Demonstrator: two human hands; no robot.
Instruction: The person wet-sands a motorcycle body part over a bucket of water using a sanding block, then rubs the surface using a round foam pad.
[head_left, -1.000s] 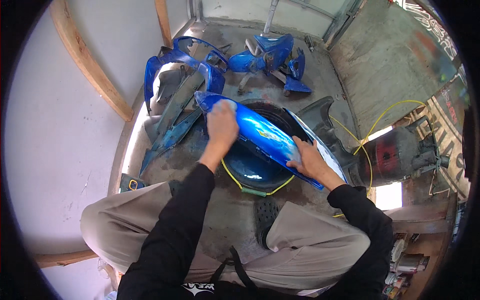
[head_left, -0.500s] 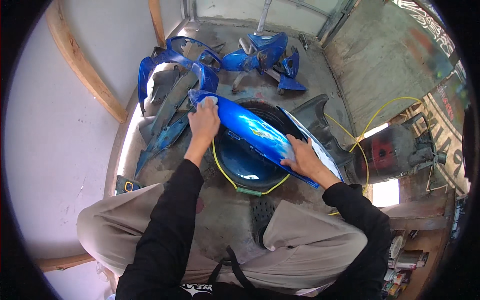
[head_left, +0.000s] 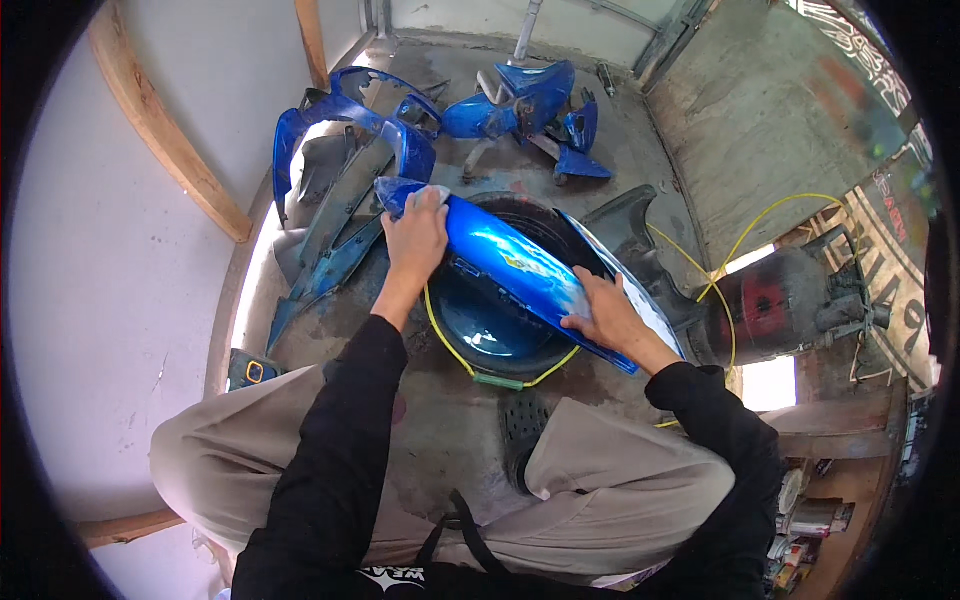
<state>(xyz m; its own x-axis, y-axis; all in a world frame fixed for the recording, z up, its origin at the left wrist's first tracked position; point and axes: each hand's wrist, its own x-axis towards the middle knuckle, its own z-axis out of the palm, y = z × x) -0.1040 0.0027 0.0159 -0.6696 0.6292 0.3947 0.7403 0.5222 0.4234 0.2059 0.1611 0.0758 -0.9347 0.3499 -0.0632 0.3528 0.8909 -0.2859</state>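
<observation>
A long glossy blue motorbike body panel [head_left: 500, 245] slants across a round dark tub of water [head_left: 470, 350], its far end to the left. My right hand [head_left: 610, 315] grips the panel's lower right part, thumb on top. On the upper left end lies my left hand [head_left: 415, 240], fingers bent over a small pale greyish pad [head_left: 441, 193] pressed on the blue surface. Most of the pad is hidden under the fingers. A second panel [head_left: 640, 295], bright with reflection, leans in the tub's right side, behind my right hand.
Blue fairing parts [head_left: 375, 120] lie at the far left, and more blue parts [head_left: 520, 110] rest on a stand beyond the tub. A dark cylindrical tank [head_left: 770, 305] with a yellow hose [head_left: 745, 235] stands at the right. Shelves with cans [head_left: 815, 520] are at lower right.
My left hand has slid a little to the right along the panel with the pad. My right hand and the panel stay almost where they were.
</observation>
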